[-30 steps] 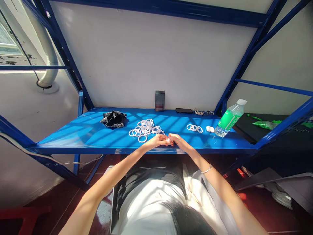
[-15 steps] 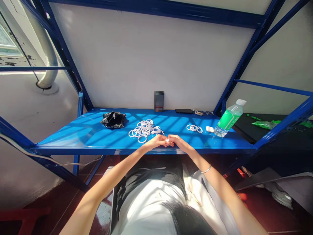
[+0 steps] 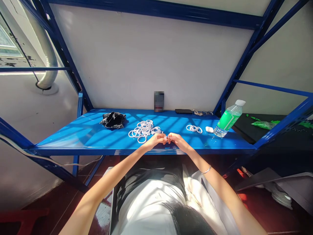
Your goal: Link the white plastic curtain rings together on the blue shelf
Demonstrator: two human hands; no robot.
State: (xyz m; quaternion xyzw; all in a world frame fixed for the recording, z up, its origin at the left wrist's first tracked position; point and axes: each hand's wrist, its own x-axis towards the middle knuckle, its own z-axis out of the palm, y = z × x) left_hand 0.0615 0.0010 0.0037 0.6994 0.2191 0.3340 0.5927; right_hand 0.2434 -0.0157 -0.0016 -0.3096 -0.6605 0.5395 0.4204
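My left hand (image 3: 157, 139) and my right hand (image 3: 176, 139) meet fingertip to fingertip above the front edge of the blue table (image 3: 80, 133). Both have their fingers curled into a pinch. A tiny pale bit shows between the fingertips, too small to name. Just behind and left of my left hand lies a loose pile of white rings (image 3: 142, 129), some overlapping. To the right of my hands, a smaller group of white rings (image 3: 194, 129) lies on the tabletop.
A crumpled black plastic bag (image 3: 113, 120) lies at the left. A tilted bottle with a green label (image 3: 229, 120) stands right, beside a small white case (image 3: 209, 129). Along the back wall are a dark upright box (image 3: 159, 101), a black phone (image 3: 184, 111) and a coiled cable (image 3: 201, 113).
My fingertips have shifted slightly, with the two hands now a little less overlapped. The ring piles and other things have stayed in place.
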